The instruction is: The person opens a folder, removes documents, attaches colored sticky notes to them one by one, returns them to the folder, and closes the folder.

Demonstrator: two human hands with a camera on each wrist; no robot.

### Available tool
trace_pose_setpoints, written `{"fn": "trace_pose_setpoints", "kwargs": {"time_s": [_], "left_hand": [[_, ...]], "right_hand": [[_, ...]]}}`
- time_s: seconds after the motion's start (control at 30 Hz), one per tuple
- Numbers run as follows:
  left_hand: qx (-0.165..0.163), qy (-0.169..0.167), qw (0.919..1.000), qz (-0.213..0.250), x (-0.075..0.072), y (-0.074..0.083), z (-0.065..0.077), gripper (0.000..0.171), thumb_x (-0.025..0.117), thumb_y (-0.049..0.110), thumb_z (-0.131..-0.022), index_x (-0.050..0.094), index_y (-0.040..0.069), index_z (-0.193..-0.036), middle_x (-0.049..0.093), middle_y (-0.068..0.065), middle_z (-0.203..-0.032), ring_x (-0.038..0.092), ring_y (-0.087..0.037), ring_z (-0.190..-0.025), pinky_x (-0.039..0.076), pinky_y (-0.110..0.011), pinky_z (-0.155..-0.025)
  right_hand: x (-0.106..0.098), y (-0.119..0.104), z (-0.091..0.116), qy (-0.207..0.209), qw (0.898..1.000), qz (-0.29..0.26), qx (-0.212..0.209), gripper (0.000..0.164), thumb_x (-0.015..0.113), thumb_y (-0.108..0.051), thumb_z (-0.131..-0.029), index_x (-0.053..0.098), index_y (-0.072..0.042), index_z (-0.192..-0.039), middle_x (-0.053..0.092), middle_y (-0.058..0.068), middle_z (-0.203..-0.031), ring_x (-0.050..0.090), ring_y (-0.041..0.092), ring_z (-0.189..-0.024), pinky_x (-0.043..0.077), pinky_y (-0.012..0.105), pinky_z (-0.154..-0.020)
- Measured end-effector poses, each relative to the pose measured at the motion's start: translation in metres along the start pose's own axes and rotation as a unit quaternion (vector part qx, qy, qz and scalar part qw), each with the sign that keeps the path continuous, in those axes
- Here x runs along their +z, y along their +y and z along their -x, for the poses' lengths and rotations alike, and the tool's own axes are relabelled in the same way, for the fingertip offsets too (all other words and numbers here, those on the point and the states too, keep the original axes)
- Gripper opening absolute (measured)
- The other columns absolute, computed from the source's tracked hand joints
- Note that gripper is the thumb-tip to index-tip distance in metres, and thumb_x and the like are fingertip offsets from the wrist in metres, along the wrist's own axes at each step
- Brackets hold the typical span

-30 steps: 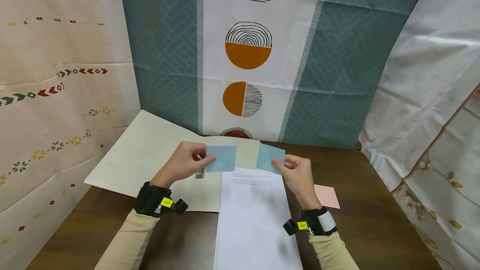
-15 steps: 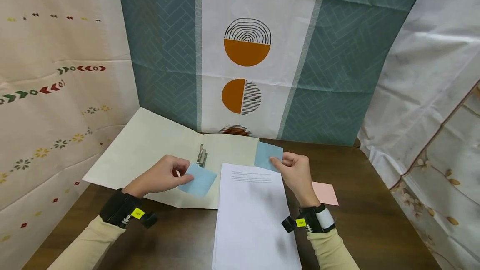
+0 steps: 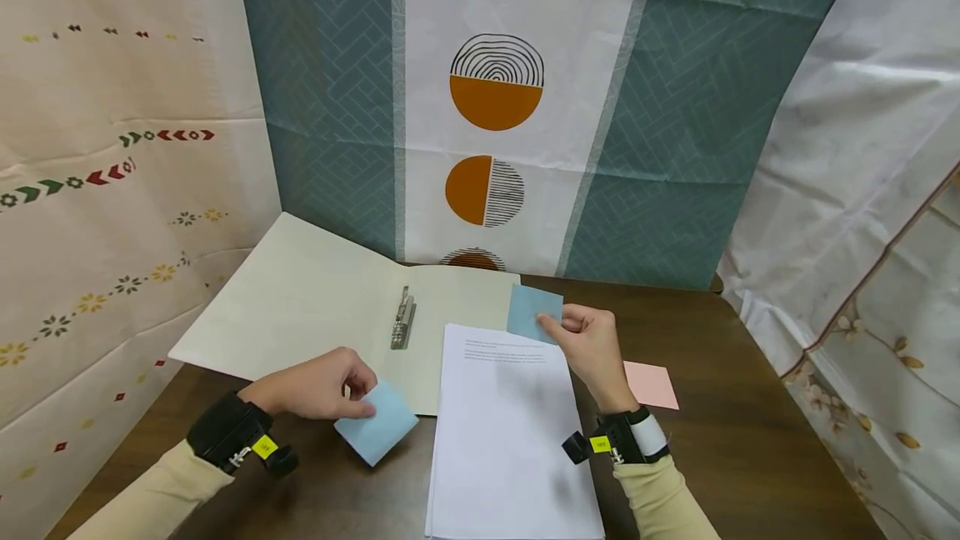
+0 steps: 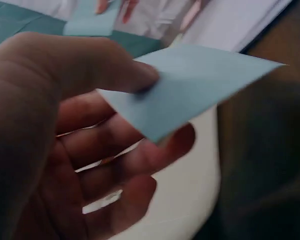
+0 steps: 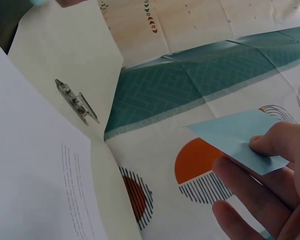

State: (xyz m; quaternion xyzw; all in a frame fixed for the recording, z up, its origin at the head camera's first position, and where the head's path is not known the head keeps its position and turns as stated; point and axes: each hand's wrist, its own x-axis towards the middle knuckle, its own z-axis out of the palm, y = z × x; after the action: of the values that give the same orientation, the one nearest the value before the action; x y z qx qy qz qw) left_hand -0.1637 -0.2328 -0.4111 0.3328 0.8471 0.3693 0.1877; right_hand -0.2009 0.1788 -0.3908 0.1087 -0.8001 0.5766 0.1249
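Note:
My left hand [image 3: 318, 383] pinches a light blue square of paper [image 3: 377, 422] between thumb and fingers, low over the table's left front, just below the folder's edge. In the left wrist view the thumb lies across the corner of that blue square [image 4: 200, 82]. My right hand [image 3: 592, 348] pinches a second blue square [image 3: 534, 312], held up over the top right corner of a paper stack [image 3: 510, 440]. The stack's top sheet has a few printed lines near its head. Beneath the stack's left edge lies an open cream folder [image 3: 322, 298] with a metal clip [image 3: 403, 319].
A pink paper square [image 3: 651, 385] lies on the dark wooden table [image 3: 735, 440], right of my right wrist. Patterned cloths hang around the table, with a teal and white one [image 3: 337, 107] at the back.
My left hand has moved down and left with its blue square, away from the other square, and the metal clip has come into full view. The right hand has barely moved.

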Motion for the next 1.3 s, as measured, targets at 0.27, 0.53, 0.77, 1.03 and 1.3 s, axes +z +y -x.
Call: {"fn": "trace_pose_setpoints", "kwargs": {"time_s": [0.27, 0.53, 0.77, 1.03, 1.3], "left_hand": [[-0.031, -0.071, 0.9959, -0.047, 0.026, 0.001, -0.006, 0.032, 0.084, 0.012, -0.095, 0.064, 0.015, -0.070, 0.044, 0.020, -0.064, 0.043, 0.005, -0.060, 0.033, -0.017, -0.057], [-0.070, -0.045, 0.9859, -0.145, 0.040, 0.003, -0.009, 0.024, 0.091, 0.024, -0.084, 0.068, 0.027, -0.079, 0.053, 0.020, -0.065, 0.046, 0.004, -0.062, 0.034, -0.019, -0.056], [-0.070, -0.019, 0.9744, -0.213, 0.040, 0.004, -0.008, 0.029, 0.093, 0.036, -0.081, 0.066, 0.029, -0.091, 0.054, 0.019, -0.067, 0.046, 0.002, -0.064, 0.035, -0.021, -0.059], [-0.059, 0.011, 0.9568, -0.284, 0.043, 0.005, -0.009, 0.041, 0.093, 0.045, -0.077, 0.064, 0.028, -0.101, 0.049, 0.016, -0.067, 0.041, -0.001, -0.061, 0.033, -0.022, -0.057], [-0.027, 0.046, 0.9687, -0.243, 0.046, 0.007, -0.016, 0.023, 0.084, 0.042, -0.090, 0.065, 0.029, -0.086, 0.049, 0.020, -0.064, 0.041, 0.005, -0.060, 0.033, -0.020, -0.055]], "right_hand": [[-0.003, 0.000, 0.000, 0.003, 1.000, -0.007, 0.006, 0.046, 0.087, -0.008, -0.097, 0.053, 0.000, -0.068, 0.029, -0.007, -0.058, 0.022, 0.006, -0.053, 0.017, 0.023, -0.055], [-0.003, 0.000, 0.001, 0.002, 1.000, -0.008, 0.006, 0.047, 0.087, -0.008, -0.098, 0.052, 0.003, -0.068, 0.030, -0.004, -0.059, 0.023, 0.005, -0.053, 0.017, 0.023, -0.055], [-0.004, 0.002, 0.000, -0.005, 1.000, -0.011, -0.001, 0.051, 0.086, -0.006, -0.098, 0.046, -0.001, -0.065, 0.027, -0.007, -0.060, 0.022, 0.006, -0.055, 0.017, 0.023, -0.056], [-0.003, 0.003, 0.000, -0.004, 1.000, -0.012, 0.001, 0.045, 0.086, -0.007, -0.097, 0.053, 0.001, -0.068, 0.029, -0.009, -0.058, 0.023, 0.006, -0.054, 0.018, 0.023, -0.055], [0.000, 0.000, 0.000, -0.006, 1.000, -0.007, -0.029, 0.053, 0.087, -0.006, -0.097, 0.045, 0.001, -0.065, 0.025, -0.005, -0.061, 0.021, 0.006, -0.056, 0.018, 0.024, -0.056]]}}
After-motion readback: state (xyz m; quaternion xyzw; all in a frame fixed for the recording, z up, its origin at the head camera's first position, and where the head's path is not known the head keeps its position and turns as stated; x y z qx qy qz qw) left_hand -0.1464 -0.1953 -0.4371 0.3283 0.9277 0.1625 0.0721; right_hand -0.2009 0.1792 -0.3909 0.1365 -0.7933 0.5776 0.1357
